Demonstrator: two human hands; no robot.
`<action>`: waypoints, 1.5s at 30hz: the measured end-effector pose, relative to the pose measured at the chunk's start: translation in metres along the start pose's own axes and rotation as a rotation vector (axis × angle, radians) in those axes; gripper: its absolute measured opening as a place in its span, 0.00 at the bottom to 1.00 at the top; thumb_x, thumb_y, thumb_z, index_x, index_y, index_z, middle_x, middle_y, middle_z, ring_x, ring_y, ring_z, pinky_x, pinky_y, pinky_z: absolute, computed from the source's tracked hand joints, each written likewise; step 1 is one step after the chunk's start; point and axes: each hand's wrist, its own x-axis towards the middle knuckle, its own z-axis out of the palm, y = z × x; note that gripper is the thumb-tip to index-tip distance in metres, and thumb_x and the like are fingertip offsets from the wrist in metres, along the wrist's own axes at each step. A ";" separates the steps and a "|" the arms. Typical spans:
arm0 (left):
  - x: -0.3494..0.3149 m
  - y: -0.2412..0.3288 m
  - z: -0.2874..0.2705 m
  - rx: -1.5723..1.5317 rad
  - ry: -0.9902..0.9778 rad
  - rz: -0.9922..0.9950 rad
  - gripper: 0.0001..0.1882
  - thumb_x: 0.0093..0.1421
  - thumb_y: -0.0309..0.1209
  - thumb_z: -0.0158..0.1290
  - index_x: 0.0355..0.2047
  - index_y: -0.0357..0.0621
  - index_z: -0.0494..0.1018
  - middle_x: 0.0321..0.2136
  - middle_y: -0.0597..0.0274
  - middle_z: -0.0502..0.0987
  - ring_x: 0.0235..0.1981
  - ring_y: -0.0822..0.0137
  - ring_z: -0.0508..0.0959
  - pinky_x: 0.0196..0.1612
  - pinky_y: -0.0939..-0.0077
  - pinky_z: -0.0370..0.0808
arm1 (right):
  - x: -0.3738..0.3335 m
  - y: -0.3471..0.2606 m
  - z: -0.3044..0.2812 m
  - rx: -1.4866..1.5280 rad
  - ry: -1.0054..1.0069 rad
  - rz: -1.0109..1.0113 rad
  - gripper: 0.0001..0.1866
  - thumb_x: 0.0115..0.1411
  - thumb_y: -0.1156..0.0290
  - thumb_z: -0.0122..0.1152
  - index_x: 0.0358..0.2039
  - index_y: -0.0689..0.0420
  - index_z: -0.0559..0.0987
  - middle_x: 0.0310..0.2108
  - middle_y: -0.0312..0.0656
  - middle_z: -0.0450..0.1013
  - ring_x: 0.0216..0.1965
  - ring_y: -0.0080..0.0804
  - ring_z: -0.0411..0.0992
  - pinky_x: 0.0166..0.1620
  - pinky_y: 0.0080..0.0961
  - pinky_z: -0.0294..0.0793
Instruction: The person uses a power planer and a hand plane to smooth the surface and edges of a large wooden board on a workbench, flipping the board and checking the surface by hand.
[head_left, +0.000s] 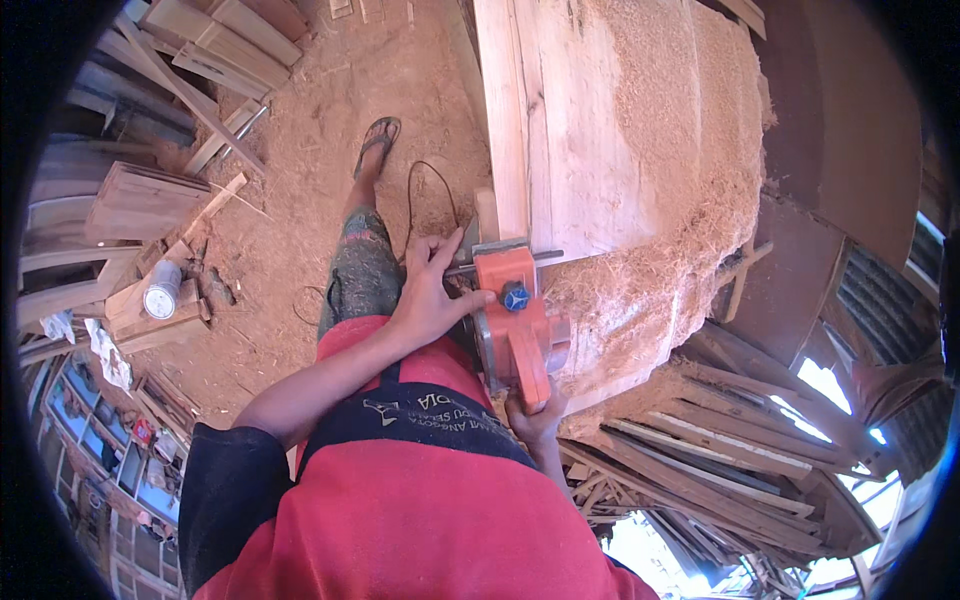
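Note:
An orange electric planer (520, 325) with a blue front knob (516, 297) sits at the near end of a pale wooden board (510, 120). A dark metal rod (548, 256) runs crosswise at its front. My left hand (430, 295) grips the planer's left front side, thumb on the body beside the knob and fingers reaching toward the rod; what lies under those fingers is partly hidden. Around the rear handle my right hand (538, 418) is closed, its fingers mostly hidden beneath the tool.
Wood shavings (690, 120) cover the right of the work surface. Stacked planks (150, 200) and a pale cylindrical container (161, 298) stand on the left. A dark cable (412, 190) loops over the dusty floor near my sandalled foot (378, 140). Scrap strips (710, 450) pile up at lower right.

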 end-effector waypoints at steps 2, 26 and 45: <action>0.009 -0.001 -0.005 -0.006 -0.008 -0.020 0.51 0.47 0.44 0.73 0.66 0.33 0.62 0.49 0.45 0.66 0.53 0.50 0.68 0.59 0.62 0.67 | 0.005 -0.003 0.000 0.046 -0.018 0.008 0.15 0.47 0.76 0.65 0.38 0.62 0.78 0.28 0.47 0.76 0.28 0.37 0.77 0.33 0.33 0.75; 0.484 0.020 -0.270 -0.175 0.142 0.176 0.41 0.51 0.45 0.72 0.57 0.28 0.72 0.48 0.53 0.80 0.48 0.68 0.79 0.52 0.72 0.76 | 0.487 -0.264 0.100 0.145 0.178 -0.548 0.17 0.51 0.65 0.66 0.38 0.62 0.78 0.35 0.53 0.75 0.37 0.46 0.75 0.40 0.40 0.74; 0.008 -0.011 -0.002 0.030 -0.012 0.004 0.52 0.47 0.44 0.73 0.67 0.34 0.60 0.55 0.43 0.64 0.58 0.47 0.67 0.63 0.59 0.66 | -0.002 0.012 0.009 -0.043 0.071 -0.014 0.12 0.44 0.72 0.68 0.31 0.58 0.77 0.23 0.47 0.75 0.23 0.43 0.77 0.29 0.38 0.75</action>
